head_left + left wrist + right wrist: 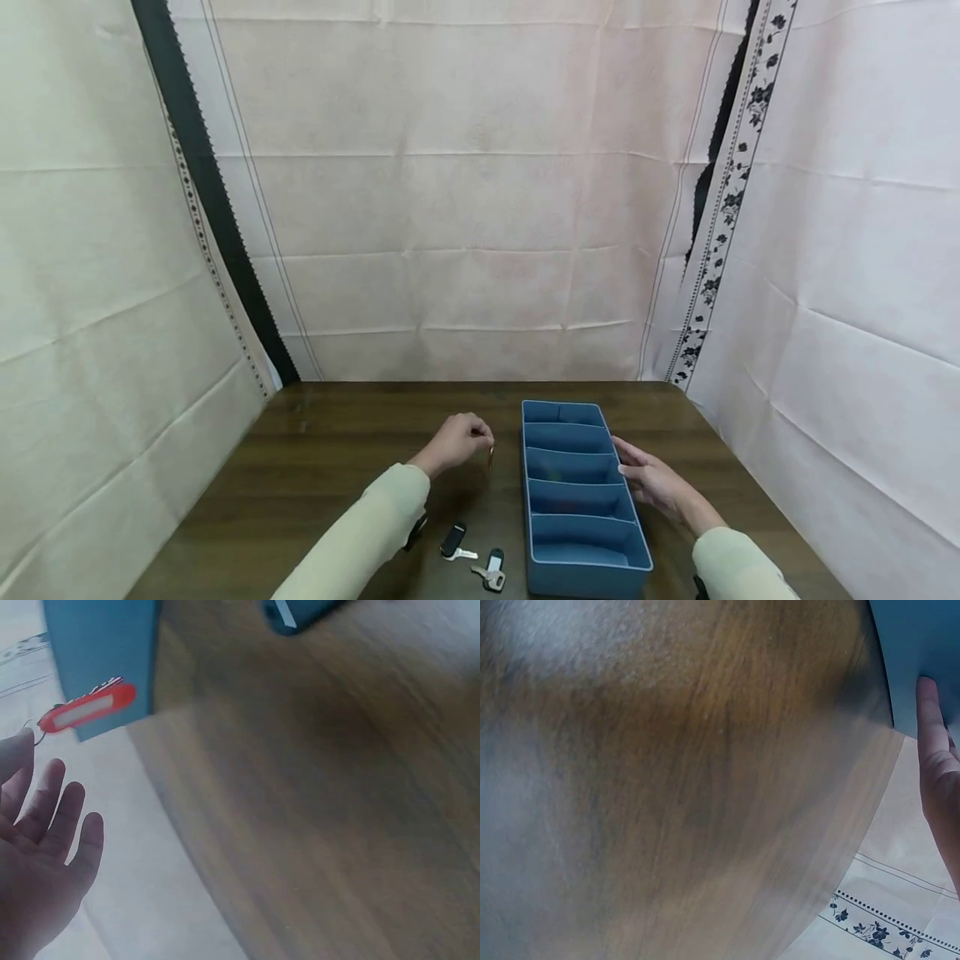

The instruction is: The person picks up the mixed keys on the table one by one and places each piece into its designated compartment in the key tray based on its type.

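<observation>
My left hand [459,439] is raised over the table, left of a blue divided box [591,579]. In the left wrist view, thumb and finger pinch a small metal ring, from which hangs a red key tag [88,709] with a pale label. A strip of metal, likely a key, shows along its upper edge. My right hand [654,481] rests against the box's right side, and the right wrist view shows an outstretched finger [928,712] touching its wall. Between my forearms lie two keys with black tags, an upper one [454,542] and a lower one [492,572].
The box has several compartments in a row, running away from me. It stands on a brown wood-grain table [337,467]. Pale cloth hangs behind the table [480,208] and at both sides, with a flower-printed border [723,217] at the right.
</observation>
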Demonstrator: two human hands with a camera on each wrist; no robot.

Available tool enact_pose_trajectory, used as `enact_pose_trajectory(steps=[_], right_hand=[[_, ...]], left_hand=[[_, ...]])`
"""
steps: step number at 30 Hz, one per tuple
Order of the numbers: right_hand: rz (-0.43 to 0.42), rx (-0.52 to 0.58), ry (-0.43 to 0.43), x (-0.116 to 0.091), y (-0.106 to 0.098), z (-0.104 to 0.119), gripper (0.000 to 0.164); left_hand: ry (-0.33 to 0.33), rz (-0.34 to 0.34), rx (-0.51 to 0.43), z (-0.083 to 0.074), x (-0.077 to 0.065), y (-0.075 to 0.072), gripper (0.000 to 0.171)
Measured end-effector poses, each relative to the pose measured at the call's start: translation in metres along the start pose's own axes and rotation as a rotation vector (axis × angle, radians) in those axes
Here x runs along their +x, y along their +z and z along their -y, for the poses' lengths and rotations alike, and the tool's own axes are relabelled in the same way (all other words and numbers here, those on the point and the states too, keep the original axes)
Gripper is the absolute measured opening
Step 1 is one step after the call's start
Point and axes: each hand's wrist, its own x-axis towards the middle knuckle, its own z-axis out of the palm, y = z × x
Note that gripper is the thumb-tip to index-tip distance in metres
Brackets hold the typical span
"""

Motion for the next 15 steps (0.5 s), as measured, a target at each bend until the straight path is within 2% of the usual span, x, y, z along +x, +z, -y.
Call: enact_pose_trajectory(steps=[4, 8, 15], right_hand=[[-0.010, 0.000, 0.005, 0.000, 0.001, 0.000, 0.059], [-0.004, 0.009, 0.011, 0.001, 0.001, -0.001, 0.059], [0.027, 0.018, 0.015, 0.002, 0.000, 0.002, 0.059]], left_hand=[[0.021, -0.026, -0.087, -0.014, -0.002, -0.010, 0.009], [0.030, -0.016, -0.170, -0.032, -0.007, -0.013, 0.009], [0.052, 0.001, -0.249, -0.070, -0.018, -0.003, 0.008]])
